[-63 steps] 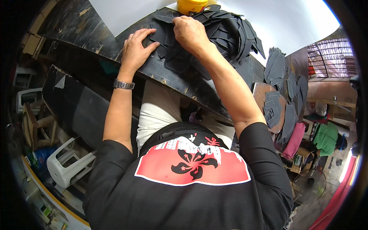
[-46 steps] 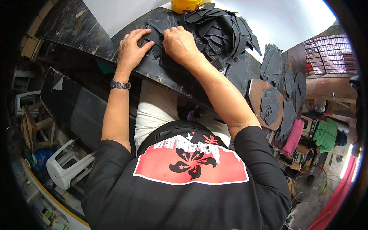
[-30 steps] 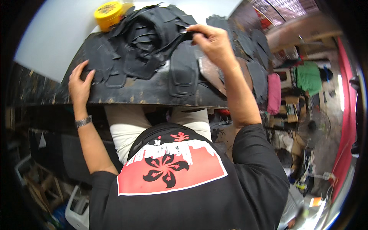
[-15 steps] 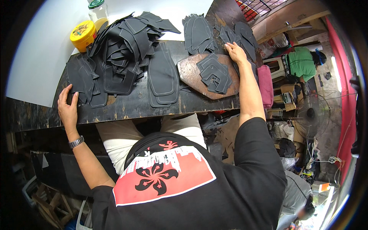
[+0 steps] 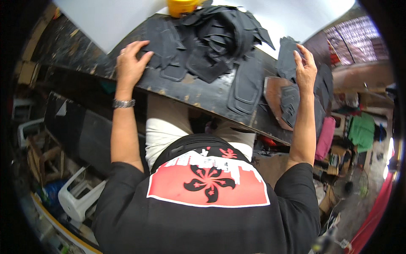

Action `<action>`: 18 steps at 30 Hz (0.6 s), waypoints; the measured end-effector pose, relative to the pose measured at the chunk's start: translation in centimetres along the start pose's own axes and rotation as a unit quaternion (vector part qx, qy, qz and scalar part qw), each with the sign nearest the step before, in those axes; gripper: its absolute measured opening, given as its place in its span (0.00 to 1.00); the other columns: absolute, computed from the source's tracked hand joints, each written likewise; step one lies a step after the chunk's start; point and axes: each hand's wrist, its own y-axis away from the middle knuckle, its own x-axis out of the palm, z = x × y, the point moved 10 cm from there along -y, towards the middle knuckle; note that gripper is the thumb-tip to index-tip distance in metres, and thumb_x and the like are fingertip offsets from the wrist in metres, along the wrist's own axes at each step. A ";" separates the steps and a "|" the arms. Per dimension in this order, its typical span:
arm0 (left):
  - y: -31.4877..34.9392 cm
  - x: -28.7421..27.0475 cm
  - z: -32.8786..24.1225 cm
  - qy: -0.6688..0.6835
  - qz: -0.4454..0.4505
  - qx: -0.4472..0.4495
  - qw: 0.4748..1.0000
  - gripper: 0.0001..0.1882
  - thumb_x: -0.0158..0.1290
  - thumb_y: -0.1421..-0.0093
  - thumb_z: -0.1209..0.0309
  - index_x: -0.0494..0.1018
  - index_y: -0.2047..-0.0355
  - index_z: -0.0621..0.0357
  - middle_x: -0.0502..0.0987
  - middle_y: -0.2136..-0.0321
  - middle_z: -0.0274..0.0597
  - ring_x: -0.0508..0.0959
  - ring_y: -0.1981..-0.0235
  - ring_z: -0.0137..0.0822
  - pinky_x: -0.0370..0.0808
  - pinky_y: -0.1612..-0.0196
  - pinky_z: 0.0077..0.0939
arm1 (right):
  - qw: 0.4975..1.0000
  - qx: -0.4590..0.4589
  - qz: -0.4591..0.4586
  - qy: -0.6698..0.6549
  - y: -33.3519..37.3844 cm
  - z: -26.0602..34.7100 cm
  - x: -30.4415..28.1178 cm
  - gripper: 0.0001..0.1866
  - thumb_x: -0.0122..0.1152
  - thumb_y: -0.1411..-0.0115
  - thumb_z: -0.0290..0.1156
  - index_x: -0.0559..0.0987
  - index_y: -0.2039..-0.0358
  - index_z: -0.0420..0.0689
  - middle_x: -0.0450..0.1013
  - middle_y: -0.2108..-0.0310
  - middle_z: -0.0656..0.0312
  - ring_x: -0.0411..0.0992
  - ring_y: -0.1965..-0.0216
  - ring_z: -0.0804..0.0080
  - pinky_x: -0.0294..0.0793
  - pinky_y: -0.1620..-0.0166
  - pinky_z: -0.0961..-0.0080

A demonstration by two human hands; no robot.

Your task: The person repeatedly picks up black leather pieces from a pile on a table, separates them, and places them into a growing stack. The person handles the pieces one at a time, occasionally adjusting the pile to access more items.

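The narrow stack of dark flat pieces [image 5: 286, 59] lies on the black table [image 5: 190, 94] in the upper right of the frame. Its long axis runs roughly up and down the frame. It stands immediately to the left of the right hand [image 5: 307, 70], which is much the nearer hand. Contact cannot be confirmed: fingertips and stack edge overlap in this view.

Right hand: fingers partly extended toward the upper left, thumb parted from the index finger, no piece visible in its grip. The forearm rises almost vertically from the lower right and passes in front of the brown board [image 5: 272, 99] and the angular dark pieces [image 5: 289, 102] lying on it.

Left of the board, an outlined pair of long pieces [image 5: 246, 86] overlaps, long axis leaning slightly right toward the top. Left of that, the large heap of dark pieces [image 5: 222, 36] occupies the upper centre, with the yellow tub [image 5: 181, 7] behind it at the frame's top edge.

The spread of dark pieces [image 5: 163, 42] lies left of the heap. The left hand [image 5: 130, 63] is at its left margin, palm down, fingers and thumb spread, gripping nothing visible; the fingertips are at or just beside the nearest edge. A metal watch [image 5: 124, 103] is on that wrist.
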 end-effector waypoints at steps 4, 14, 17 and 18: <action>0.2 -0.2 0.0 0.005 -0.001 -0.012 1.000 0.22 0.64 0.43 0.58 0.79 0.49 0.46 0.80 0.49 0.38 0.76 0.47 0.46 0.73 0.46 0.41 | 0.968 -0.191 0.146 -0.070 2.0 17.5 11.2 0.10 0.67 0.38 0.30 0.83 0.56 0.44 0.79 0.54 0.56 0.78 0.54 0.62 0.78 0.51 0.71; 0.1 -0.5 0.4 0.039 -0.013 -0.032 0.999 0.24 0.66 0.45 0.61 0.78 0.47 0.47 0.80 0.50 0.38 0.78 0.50 0.46 0.73 0.45 0.40 | 0.904 -0.257 0.342 0.025 5.5 27.4 28.1 0.31 0.71 0.46 0.40 0.76 0.43 0.42 0.69 0.41 0.38 0.66 0.38 0.44 0.69 0.37 0.59; -0.1 -0.2 0.2 0.032 -0.007 -0.004 0.999 0.21 0.65 0.45 0.60 0.80 0.50 0.46 0.80 0.49 0.39 0.77 0.49 0.48 0.73 0.45 0.41 | 0.907 -0.268 0.325 0.016 5.7 26.7 28.1 0.25 0.69 0.45 0.35 0.78 0.46 0.44 0.72 0.46 0.43 0.69 0.40 0.47 0.73 0.41 0.59; -0.1 -0.1 0.3 0.037 -0.004 -0.009 0.999 0.21 0.65 0.45 0.60 0.80 0.50 0.46 0.80 0.49 0.40 0.77 0.49 0.48 0.73 0.44 0.41 | 0.912 -0.269 0.311 0.005 5.5 26.6 28.0 0.22 0.68 0.45 0.33 0.79 0.49 0.45 0.74 0.48 0.46 0.71 0.43 0.48 0.75 0.44 0.59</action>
